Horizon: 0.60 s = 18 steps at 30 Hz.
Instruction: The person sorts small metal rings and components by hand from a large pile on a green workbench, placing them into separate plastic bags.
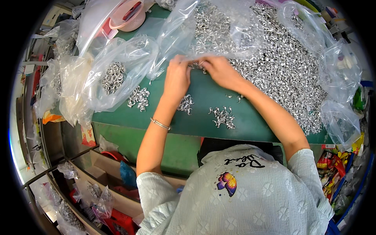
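Both my hands meet near the far middle of the green table, at the edge of a clear plastic bag and a heap of small silver curved metal pieces [274, 62]. My left hand [178, 78] is closed, fingers bent inward; what they grip is hidden. Fingertips of my right hand [221, 71] are pressed together above a few silver pieces, slightly blurred, and their hold cannot be made out. Close to my left wrist lies a little cluster of pieces [185, 104]. Another small group [222, 117] sits between my forearms, nearer the front edge.
Left of my arm are a small pile [138, 98] and a clear plastic bag [113, 47] with silver rings [114, 77] inside. A pink basket [131, 17] stands at the far left. Below the green table [156, 92], a partitioned wooden drawer [94, 166] holds bagged parts.
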Motion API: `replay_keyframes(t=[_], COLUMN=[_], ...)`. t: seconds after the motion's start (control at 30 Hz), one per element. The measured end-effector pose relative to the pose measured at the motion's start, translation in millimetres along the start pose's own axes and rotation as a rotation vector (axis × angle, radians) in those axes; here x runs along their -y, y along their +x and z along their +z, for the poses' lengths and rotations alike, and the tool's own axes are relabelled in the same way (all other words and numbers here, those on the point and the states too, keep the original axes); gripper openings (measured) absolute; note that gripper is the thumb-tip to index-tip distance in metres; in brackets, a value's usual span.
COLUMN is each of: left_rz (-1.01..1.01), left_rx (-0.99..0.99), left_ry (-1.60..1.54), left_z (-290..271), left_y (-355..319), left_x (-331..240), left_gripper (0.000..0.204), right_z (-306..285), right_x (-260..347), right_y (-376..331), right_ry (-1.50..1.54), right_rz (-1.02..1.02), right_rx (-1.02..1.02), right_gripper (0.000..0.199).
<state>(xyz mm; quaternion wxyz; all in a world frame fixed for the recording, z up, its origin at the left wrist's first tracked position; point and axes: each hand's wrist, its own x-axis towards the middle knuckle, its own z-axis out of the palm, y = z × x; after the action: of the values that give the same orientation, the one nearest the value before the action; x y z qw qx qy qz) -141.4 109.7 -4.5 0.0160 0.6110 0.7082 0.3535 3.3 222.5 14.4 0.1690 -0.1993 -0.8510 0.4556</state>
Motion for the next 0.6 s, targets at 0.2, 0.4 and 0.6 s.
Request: replay_keyframes(t=[0.2,0.4,0.6], left_rz=[0.027,0.101,0.035], left_rx=[0.047,0.233,0.171], left_ry=[0.061,0.074,0.067], left_z=[-5.3,8.1,3.3], left_y=[-7.9,-13.1,-12.4], left_x=[-16.5,-36.5,-29.6], left_gripper=[0.030,0.035,0.033], right_z=[-41.3,-57.2,-150.0], right_x=[1.3,0.5,27.8], right_y=[-34.1,-83.9,-140.0], right_ry=[0.129,-0.371,-0.171], right_rz=[0.109,-0.299,0.164], right_rx=[0.032,-0.027,-0.252], right_gripper=[0.019,0.013,0.014])
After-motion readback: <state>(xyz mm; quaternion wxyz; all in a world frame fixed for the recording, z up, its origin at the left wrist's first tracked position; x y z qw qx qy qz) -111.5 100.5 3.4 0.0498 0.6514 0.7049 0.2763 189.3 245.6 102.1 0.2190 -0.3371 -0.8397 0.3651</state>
